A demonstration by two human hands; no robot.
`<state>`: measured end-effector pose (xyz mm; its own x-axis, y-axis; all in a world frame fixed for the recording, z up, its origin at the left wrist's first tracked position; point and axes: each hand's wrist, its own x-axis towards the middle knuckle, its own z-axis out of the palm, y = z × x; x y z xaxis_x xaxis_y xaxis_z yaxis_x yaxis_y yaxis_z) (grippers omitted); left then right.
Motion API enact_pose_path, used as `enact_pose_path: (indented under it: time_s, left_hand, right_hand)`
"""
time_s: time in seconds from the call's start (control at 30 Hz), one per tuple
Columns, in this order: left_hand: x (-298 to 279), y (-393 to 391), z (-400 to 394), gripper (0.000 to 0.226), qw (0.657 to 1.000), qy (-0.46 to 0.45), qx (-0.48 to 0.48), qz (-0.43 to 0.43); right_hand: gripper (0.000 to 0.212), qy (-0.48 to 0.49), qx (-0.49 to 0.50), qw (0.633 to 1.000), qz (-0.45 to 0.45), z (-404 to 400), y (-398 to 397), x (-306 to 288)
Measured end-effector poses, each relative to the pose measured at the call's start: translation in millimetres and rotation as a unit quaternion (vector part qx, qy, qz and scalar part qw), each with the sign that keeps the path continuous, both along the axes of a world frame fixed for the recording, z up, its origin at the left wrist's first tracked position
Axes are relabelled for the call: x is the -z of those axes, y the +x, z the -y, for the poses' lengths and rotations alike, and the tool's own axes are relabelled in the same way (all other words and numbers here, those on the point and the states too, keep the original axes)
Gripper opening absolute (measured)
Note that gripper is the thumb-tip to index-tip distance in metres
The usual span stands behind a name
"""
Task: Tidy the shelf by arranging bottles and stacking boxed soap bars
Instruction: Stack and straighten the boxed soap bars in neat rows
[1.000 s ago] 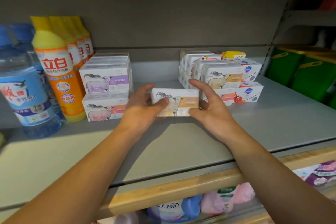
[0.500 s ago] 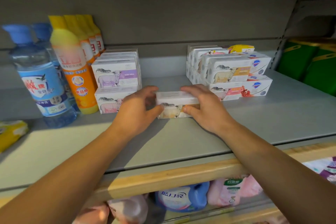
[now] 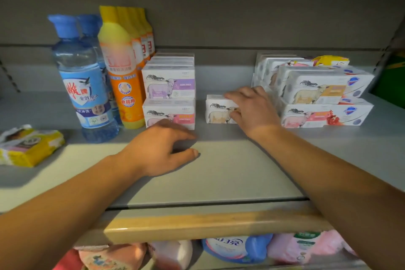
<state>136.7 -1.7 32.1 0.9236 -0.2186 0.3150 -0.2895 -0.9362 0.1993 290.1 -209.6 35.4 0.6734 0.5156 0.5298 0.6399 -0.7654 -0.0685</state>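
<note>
A white soap box [image 3: 219, 108] with a beige sheep picture stands on the grey shelf [image 3: 230, 166], between two stacks of boxed soap. My right hand [image 3: 252, 109] grips its right end and top. My left hand [image 3: 162, 151] hovers low over the shelf in front of the left stack [image 3: 169, 91], fingers curled and apart, holding nothing. The left stack has a purple-label box above a pink-label one. The right stack [image 3: 317, 98] holds several boxes. Blue bottles [image 3: 83, 79] and orange-yellow bottles [image 3: 122, 72] stand at the left.
A yellow wrapped pack [image 3: 28, 147] lies on the shelf at the far left. A wooden front rail [image 3: 208, 224] runs below, with pouches and bottles on the lower shelf. Green items [image 3: 392, 76] sit at the far right.
The soap box has been set on the shelf farther back between the stacks. My left hand has let go and drawn back toward the front; my right hand stays on the box.
</note>
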Motion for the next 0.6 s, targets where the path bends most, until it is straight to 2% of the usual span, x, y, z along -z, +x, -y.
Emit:
enact_pose_path:
  time_s: [0.37, 0.6]
  left_hand:
    - [6.5, 8.9, -6.7, 0.034, 0.999, -0.047, 0.014, 0.018]
    - [9.1, 13.2, -9.4, 0.032, 0.998, -0.067, -0.004, 0.020]
  right_hand:
    - [0.050, 0.085, 0.030, 0.996, -0.001, -63.8, 89.6, 15.1]
    - [0.051, 0.060, 0.033, 0.998, -0.015, -86.5, 117.5, 11.0]
